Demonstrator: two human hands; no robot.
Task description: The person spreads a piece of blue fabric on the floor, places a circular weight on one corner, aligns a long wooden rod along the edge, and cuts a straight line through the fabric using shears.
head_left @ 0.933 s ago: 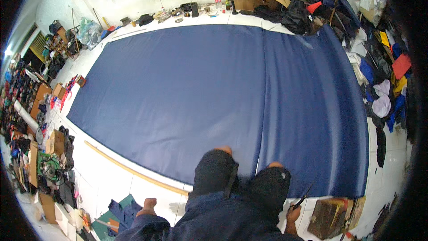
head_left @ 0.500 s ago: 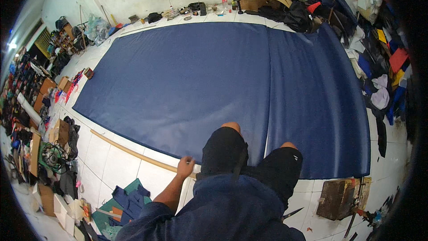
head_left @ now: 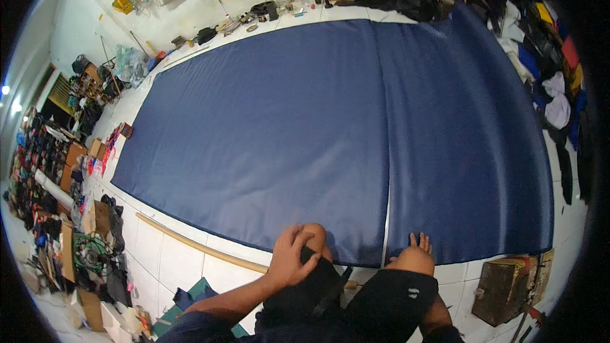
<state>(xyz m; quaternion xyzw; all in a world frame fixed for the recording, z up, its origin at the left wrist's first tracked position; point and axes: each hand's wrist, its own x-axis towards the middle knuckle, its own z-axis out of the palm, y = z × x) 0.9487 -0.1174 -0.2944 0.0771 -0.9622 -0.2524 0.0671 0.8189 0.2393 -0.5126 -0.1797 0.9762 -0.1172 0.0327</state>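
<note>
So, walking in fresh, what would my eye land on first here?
Probably the big dark blue cloth, spread across most of the white floor. Next, at its near edge, the left hand by the left knee, and the right hand, its fingers showing beyond the right knee. A long tan pole lies at lower left.

The left forearm [head_left: 251, 297] slants up from the lower edge to the left hand [head_left: 293, 258], which lies over the left knee [head_left: 316, 239], back upward, fingers slightly bent and a little apart. The right forearm [head_left: 437, 315] passes outside the right thigh; beyond the bent right knee [head_left: 416, 260] only the spread, straightened fingers of the right hand [head_left: 420, 242] show, its palm and wrist hidden.
</note>
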